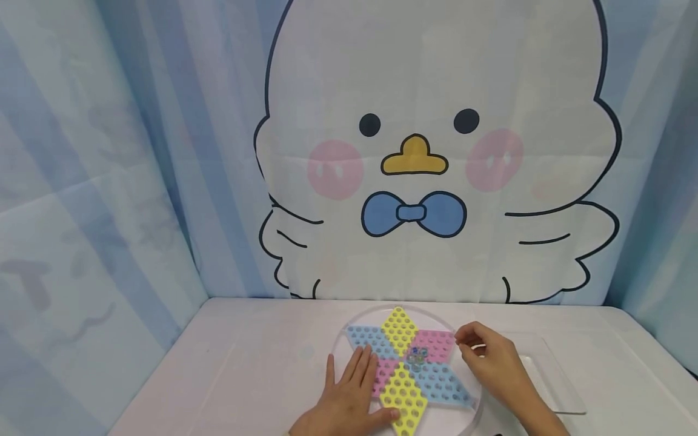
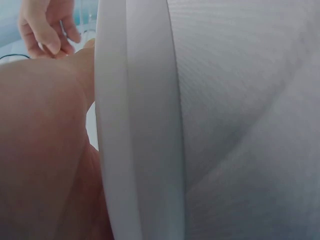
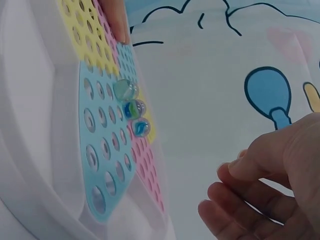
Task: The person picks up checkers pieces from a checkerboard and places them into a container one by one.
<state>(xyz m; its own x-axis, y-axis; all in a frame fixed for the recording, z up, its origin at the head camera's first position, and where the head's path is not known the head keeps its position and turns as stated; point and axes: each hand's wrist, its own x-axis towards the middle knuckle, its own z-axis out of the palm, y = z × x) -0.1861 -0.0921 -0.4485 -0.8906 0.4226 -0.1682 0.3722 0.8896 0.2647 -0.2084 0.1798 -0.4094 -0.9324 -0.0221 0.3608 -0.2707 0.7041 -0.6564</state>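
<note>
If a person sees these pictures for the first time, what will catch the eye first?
First the big cartoon chick with a blue bow tie on the backdrop behind the table. Then the star-shaped game board in yellow, pink and blue, with glass marbles at its centre. The left hand lies flat on it; the right hand hovers beside.

One round clear plastic tray [image 1: 349, 327] carries one six-pointed, star-shaped perforated game board [image 1: 406, 372]. Its points come in three colours, two of each: two yellow at 12 and 6 o'clock, two pale blue at 10 and 4 o'clock, two pink at 2 and 8 o'clock. Three clear glass marbles [image 3: 132, 107] sit in a row at the board's centre. Two bare hands show: one left hand [image 1: 349, 396], one right hand [image 1: 491, 360].
</note>
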